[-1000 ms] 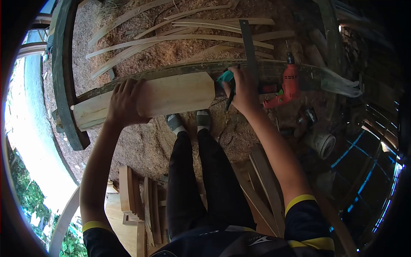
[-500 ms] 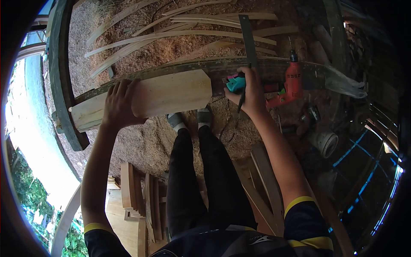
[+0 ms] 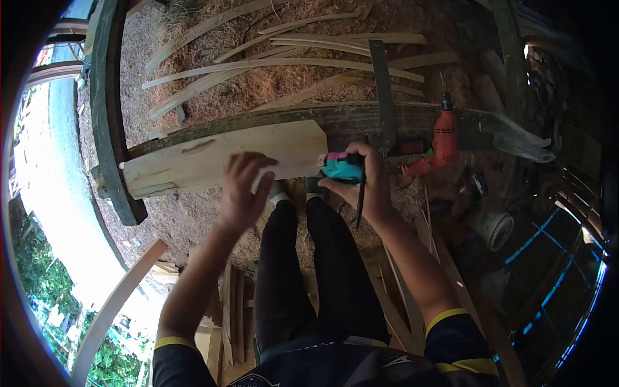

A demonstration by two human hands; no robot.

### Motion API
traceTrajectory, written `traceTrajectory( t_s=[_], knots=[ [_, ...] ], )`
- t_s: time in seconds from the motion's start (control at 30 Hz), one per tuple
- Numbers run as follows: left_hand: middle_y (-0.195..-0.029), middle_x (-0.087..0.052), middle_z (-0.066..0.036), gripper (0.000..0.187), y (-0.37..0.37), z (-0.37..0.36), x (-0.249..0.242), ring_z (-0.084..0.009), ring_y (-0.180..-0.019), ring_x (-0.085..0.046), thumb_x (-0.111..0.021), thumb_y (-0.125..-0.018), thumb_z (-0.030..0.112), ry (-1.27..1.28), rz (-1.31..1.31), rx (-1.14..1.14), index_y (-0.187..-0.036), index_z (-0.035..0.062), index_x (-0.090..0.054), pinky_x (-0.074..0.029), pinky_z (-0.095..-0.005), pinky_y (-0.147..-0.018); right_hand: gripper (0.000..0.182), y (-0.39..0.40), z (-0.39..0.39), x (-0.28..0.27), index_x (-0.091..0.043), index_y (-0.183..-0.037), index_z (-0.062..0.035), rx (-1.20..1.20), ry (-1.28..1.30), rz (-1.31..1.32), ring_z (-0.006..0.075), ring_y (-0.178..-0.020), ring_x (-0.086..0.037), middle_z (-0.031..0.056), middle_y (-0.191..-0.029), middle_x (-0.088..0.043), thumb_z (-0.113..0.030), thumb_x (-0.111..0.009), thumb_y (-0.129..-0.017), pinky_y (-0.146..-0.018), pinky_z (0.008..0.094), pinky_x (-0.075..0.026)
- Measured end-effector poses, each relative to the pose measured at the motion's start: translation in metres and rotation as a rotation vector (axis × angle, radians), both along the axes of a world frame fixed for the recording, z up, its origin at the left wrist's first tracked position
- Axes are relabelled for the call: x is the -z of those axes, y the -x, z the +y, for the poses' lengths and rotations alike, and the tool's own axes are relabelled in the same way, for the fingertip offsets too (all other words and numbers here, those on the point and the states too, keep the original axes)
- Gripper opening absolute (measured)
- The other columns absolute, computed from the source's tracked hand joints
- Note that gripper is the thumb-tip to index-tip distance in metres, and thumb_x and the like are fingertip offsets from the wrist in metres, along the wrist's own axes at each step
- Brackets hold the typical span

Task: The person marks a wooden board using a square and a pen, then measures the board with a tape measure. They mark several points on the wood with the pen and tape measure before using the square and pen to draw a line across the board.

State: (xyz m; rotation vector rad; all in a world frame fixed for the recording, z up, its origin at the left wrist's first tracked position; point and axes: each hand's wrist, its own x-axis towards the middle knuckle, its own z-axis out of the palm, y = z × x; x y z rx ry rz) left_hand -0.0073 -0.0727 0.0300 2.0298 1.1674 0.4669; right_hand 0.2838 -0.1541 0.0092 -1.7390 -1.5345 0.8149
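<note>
A pale wooden board (image 3: 222, 158) with a cut right end lies along the dark wooden bench beam (image 3: 342, 115). Over the board's middle is my left hand (image 3: 242, 190), fingers apart and holding nothing. My right hand (image 3: 374, 187) grips a teal and pink tape measure (image 3: 342, 168) by the board's right end. A thin dark stick, perhaps a pencil (image 3: 361, 201), also sits between those fingers. Just behind this hand, a dark flat metal ruler or square (image 3: 380, 84) lies across the beam.
A red power drill (image 3: 445, 135) stands on the beam to the right, bit upward, near a clear plastic bag (image 3: 522, 138). Long thin wood strips (image 3: 284, 62) lie on the shavings beyond. A dark post (image 3: 108, 109) crosses the left end. A white bucket (image 3: 496, 229) is at right.
My left hand has come off the board and moved right, its fingers now spread. My right hand has brought the tape measure left and down, to the board's right end.
</note>
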Motion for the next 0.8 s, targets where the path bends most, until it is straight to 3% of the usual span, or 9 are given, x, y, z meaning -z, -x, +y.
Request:
traceTrajectory(
  t_s=[0.1, 0.13, 0.23, 0.27, 0.37, 0.47, 0.6, 0.67, 0.8],
  knots=[
    [-0.129, -0.073, -0.018, 0.032, -0.037, -0.029, -0.009, -0.0386, -0.126, -0.064, -0.068, -0.105, 0.01, 0.103, -0.062, -0.045, -0.136, 0.0029, -0.074, -0.045, -0.05, -0.112, 0.072, 0.019, 0.002, -0.007, -0.058, -0.137, -0.0076, -0.026, -0.045, 0.105, 0.0284, -0.107, -0.07, 0.0118, -0.122, -0.068, -0.019, -0.105, -0.083, -0.095, 0.0439, -0.058],
    [-0.132, -0.073, -0.019, 0.035, -0.045, -0.035, -0.01, -0.0397, -0.126, -0.064, -0.065, -0.106, 0.01, 0.132, -0.08, -0.075, -0.139, 0.0006, -0.073, -0.045, -0.0502, -0.113, 0.062, 0.023, 0.003, -0.013, -0.056, -0.139, -0.007, -0.054, -0.045, 0.156, 0.0275, -0.109, -0.066, 0.0132, -0.126, -0.065, -0.013, -0.096, -0.093, -0.098, 0.0421, -0.056],
    [-0.135, -0.073, -0.02, 0.039, -0.053, -0.049, -0.004, -0.0419, -0.131, -0.063, -0.063, -0.108, 0.013, 0.233, -0.17, -0.178, -0.143, -0.0039, -0.07, -0.044, -0.0516, -0.116, 0.054, 0.032, 0.003, -0.022, -0.053, -0.14, -0.006, -0.073, 0.005, 0.25, 0.0255, -0.114, -0.063, 0.0145, -0.131, -0.061, -0.013, -0.088, -0.1, -0.103, 0.0401, -0.053],
    [-0.14, -0.07, -0.023, 0.045, -0.05, -0.049, -0.002, -0.0433, -0.135, -0.061, -0.061, -0.11, 0.014, 0.197, -0.133, -0.126, -0.15, -0.0061, -0.064, -0.044, -0.0518, -0.118, 0.043, 0.035, 0.001, -0.022, -0.052, -0.142, -0.0056, -0.069, 0.051, 0.328, 0.0222, -0.119, -0.061, 0.0137, -0.135, -0.058, -0.014, -0.078, -0.109, -0.106, 0.0385, -0.05],
    [-0.147, -0.065, -0.025, 0.052, -0.051, -0.046, -0.009, -0.0442, -0.136, -0.06, -0.06, -0.111, 0.014, 0.178, -0.089, -0.098, -0.16, -0.0043, -0.057, -0.044, -0.0515, -0.119, 0.046, 0.043, -0.002, -0.017, -0.049, -0.147, -0.0024, -0.018, 0.126, 0.505, 0.0286, -0.125, -0.062, 0.0179, -0.138, -0.058, -0.013, -0.074, -0.111, -0.109, 0.0453, -0.051],
    [-0.151, -0.06, -0.025, 0.059, -0.049, -0.042, -0.012, -0.045, -0.135, -0.06, -0.058, -0.112, 0.015, 0.226, -0.11, -0.102, -0.168, -0.0027, -0.05, -0.044, -0.052, -0.12, 0.042, 0.049, 0.002, -0.032, -0.051, -0.151, -0.0009, -0.01, 0.259, 0.591, 0.0259, -0.129, -0.062, 0.0167, -0.138, -0.06, -0.012, -0.069, -0.115, -0.113, 0.0431, -0.05],
    [-0.149, -0.059, -0.026, 0.059, -0.037, -0.032, -0.017, -0.0454, -0.135, -0.059, -0.056, -0.114, 0.015, 0.394, -0.168, -0.098, -0.17, -0.0016, -0.048, -0.045, -0.0516, -0.121, 0.047, 0.055, -0.007, -0.028, -0.052, -0.156, 0.0013, -0.063, 0.271, 0.598, 0.025, -0.134, -0.063, 0.0159, -0.141, -0.063, -0.013, -0.07, -0.115, -0.117, 0.041, -0.05],
    [-0.147, -0.059, -0.026, 0.055, -0.03, -0.032, -0.017, -0.0457, -0.135, -0.06, -0.051, -0.117, 0.016, 0.488, -0.171, -0.101, -0.169, -0.0016, -0.046, -0.046, -0.0499, -0.12, 0.053, 0.059, -0.009, -0.028, -0.052, -0.16, 0.0021, -0.022, 0.369, 0.841, 0.0236, -0.14, -0.063, 0.0147, -0.145, -0.063, -0.015, -0.073, -0.114, -0.121, 0.0397, -0.05],
    [-0.146, -0.058, -0.028, 0.054, -0.018, -0.028, -0.013, -0.044, -0.136, -0.061, -0.049, -0.12, 0.022, 0.501, -0.245, -0.136, -0.167, -0.0037, -0.042, -0.046, -0.0493, -0.12, 0.059, 0.06, 0.0, -0.034, -0.051, -0.163, 0.002, -0.031, 0.365, 0.974, 0.0223, -0.141, -0.063, 0.0139, -0.148, -0.064, -0.015, -0.077, -0.112, -0.121, 0.0396, -0.052]
  ],
)
